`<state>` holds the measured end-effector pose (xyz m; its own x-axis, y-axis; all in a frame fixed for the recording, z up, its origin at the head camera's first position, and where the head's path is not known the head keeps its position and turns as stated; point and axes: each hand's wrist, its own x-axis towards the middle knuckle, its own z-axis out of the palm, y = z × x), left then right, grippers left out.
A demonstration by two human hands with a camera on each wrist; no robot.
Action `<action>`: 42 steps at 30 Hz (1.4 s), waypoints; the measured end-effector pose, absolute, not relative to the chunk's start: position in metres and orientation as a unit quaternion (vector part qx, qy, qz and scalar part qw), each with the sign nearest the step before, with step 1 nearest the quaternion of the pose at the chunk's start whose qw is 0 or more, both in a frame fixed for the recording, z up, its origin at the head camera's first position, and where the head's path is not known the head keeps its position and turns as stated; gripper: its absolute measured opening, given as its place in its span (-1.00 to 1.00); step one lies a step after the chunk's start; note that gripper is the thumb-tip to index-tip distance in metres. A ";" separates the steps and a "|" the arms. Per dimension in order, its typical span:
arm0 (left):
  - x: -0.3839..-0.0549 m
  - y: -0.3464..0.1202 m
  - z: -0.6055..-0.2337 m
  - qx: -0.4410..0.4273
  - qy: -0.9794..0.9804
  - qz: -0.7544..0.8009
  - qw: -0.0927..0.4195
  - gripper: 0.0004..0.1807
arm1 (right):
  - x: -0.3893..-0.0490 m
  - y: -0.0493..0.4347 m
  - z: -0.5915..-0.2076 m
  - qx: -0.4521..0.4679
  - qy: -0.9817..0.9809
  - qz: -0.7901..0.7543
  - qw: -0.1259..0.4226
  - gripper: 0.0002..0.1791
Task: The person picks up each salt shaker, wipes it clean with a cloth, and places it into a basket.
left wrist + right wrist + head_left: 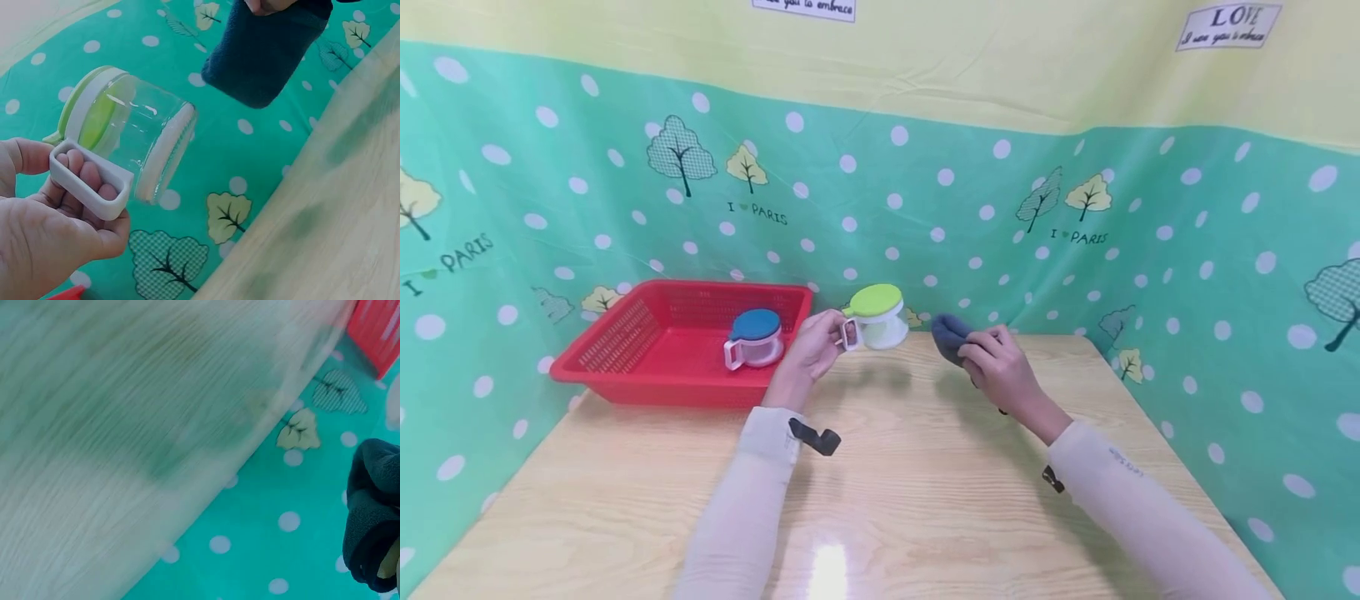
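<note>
My left hand [818,343] grips the white handle of a clear seasoning jar [884,327] with a green lid, held above the table. In the left wrist view the fingers pass through the handle, and the jar [137,131] looks see-through with nothing visible inside. My right hand [1000,367] pinches a folded dark blue-grey cloth [950,337] a short way to the right of the jar, apart from it. Only a fingertip of that hand shows beside the cloth [375,512] in the right wrist view. A second jar [757,337], with a blue lid, stands upright in the red basket [625,385].
The red basket sits at the back left of the wooden table [910,483], close to my left forearm. A green dotted curtain [850,217] hangs behind the table and along its sides.
</note>
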<state>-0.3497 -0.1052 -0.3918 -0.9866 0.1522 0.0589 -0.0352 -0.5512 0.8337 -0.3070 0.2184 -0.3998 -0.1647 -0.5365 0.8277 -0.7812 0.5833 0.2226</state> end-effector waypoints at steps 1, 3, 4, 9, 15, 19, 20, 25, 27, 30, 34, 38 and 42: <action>-0.349 -0.107 -0.391 0.062 0.472 0.878 0.049 -0.73 | -0.309 0.220 -0.400 0.434 -0.753 0.125 0.479 -0.83; -0.349 -0.111 -0.389 0.057 0.476 0.877 0.043 -0.72 | -0.314 0.224 -0.402 0.425 -0.754 0.118 0.487 -0.86; -0.348 -0.113 -0.388 0.054 0.481 0.874 0.039 -0.71 | -0.316 0.225 -0.402 0.422 -0.754 0.114 0.490 -0.86; -0.345 -0.131 -0.379 0.056 0.492 0.868 0.022 -0.66 | -0.325 0.236 -0.407 0.412 -0.761 0.098 0.492 -0.83; -0.342 -0.171 -0.363 0.060 0.521 0.851 -0.001 -0.61 | -0.333 0.248 -0.413 0.384 -0.782 0.080 0.484 -0.82; -0.339 -0.206 -0.358 0.044 0.539 0.841 -0.014 -0.62 | -0.338 0.255 -0.416 0.365 -0.795 0.078 0.478 -0.81; -0.338 -0.214 -0.358 0.044 0.545 0.837 -0.021 -0.61 | -0.339 0.257 -0.417 0.361 -0.798 0.076 0.476 -0.79; -0.333 -0.255 -0.352 0.048 0.589 0.804 -0.065 -0.60 | -0.342 0.269 -0.420 0.330 -0.830 0.060 0.445 -0.74; -0.329 -0.270 -0.347 0.039 0.617 0.782 -0.074 -0.63 | -0.344 0.274 -0.421 0.310 -0.846 0.056 0.431 -0.75; -0.323 -0.292 -0.341 0.022 0.652 0.754 -0.076 -0.66 | -0.346 0.284 -0.422 0.273 -0.866 0.055 0.416 -0.77; -0.318 -0.318 -0.338 0.006 0.663 0.745 -0.073 -0.64 | -0.349 0.296 -0.421 0.229 -0.888 0.050 0.395 -0.80; -0.319 -0.339 -0.339 -0.014 0.672 0.736 -0.083 -0.61 | -0.350 0.305 -0.419 0.181 -0.916 0.056 0.354 -0.83; -0.327 -0.352 -0.342 -0.043 0.726 0.682 -0.077 -0.65 | -0.350 0.310 -0.415 0.125 -0.938 0.077 0.313 -0.82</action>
